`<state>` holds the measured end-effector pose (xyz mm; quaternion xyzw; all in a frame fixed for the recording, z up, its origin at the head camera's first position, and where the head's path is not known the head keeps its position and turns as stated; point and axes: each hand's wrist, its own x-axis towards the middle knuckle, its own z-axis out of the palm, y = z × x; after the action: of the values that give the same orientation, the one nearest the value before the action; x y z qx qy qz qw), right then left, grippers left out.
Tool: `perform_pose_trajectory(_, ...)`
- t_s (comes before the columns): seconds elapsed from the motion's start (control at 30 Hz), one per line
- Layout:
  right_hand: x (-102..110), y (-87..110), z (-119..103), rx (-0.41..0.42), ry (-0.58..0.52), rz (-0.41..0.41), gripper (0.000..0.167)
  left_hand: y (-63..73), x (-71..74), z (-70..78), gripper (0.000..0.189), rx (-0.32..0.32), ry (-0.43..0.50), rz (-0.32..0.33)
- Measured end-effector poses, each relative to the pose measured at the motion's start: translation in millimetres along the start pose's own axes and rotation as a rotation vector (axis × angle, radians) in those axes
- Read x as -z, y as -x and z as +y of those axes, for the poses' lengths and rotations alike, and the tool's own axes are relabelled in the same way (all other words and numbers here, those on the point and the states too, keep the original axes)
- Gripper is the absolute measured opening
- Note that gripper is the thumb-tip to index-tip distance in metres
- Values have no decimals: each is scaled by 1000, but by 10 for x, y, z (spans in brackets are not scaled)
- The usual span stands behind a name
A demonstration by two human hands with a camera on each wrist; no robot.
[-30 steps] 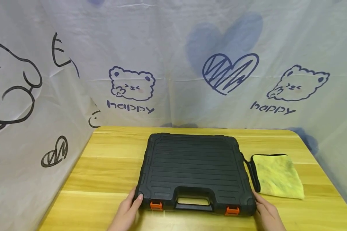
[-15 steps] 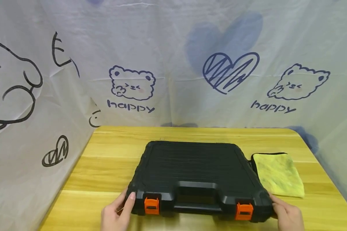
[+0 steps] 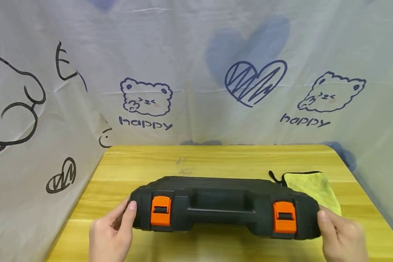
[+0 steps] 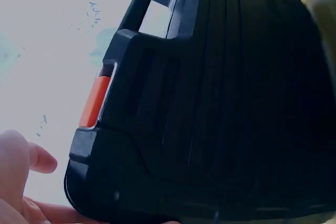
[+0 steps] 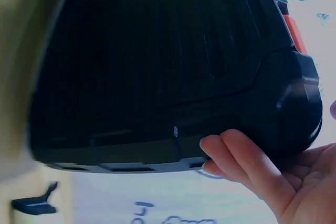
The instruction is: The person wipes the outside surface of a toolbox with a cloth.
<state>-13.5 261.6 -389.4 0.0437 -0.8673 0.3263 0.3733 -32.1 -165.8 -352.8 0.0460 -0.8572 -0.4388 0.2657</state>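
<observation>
A black plastic tool case [image 3: 220, 203] is tilted up with its handle side raised towards me, its two orange latches [image 3: 161, 211] facing forward. My left hand [image 3: 109, 231] grips the left front corner, thumb on the latch face. At the opposite corner my right hand [image 3: 342, 233] holds the case, thumb on the front. In the right wrist view, the fingers [image 5: 247, 166] of that hand reach under the case's side. The left wrist view shows the ribbed underside or lid face of the case [image 4: 210, 103] and one orange latch [image 4: 95, 101]; some left fingers are hidden beneath it.
A yellow cloth pouch [image 3: 314, 187] with black trim and a black strap lies on the wooden table [image 3: 127, 171], right of the case and partly behind it. A white printed curtain [image 3: 196, 72] stands behind the table and along both sides.
Both hands have raised the case's front edge and drawn it nearer, tipping it so the latches face me. The case now overlaps part of the yellow pouch from view.
</observation>
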Motion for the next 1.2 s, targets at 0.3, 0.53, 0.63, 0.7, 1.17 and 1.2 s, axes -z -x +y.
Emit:
perform_pose_trajectory(0.3,-134,-547,-96,151,78,-16,27,-504,13,149,44,-65,-107,-189)
perform_pose_trajectory(0.53,-404,-852,18,168,158,50,51,-888,-201,83,40,-235,-197,-112)
perform_pose_trajectory(0.63,-480,-908,51,93,37,10,46,-981,-289,-5,39,-273,-164,-112)
perform_pose_trajectory(0.7,-530,-919,81,15,-142,-69,43,-1019,-331,-82,38,-273,-87,-148)
perform_pose_trajectory(1.17,-1107,-693,563,-105,-1011,-264,54,-1255,-819,-840,68,-210,603,-591)
perform_pose_trajectory(1.2,-1124,-678,584,-107,-1016,-266,54,-1257,-843,-876,69,-210,616,-594)
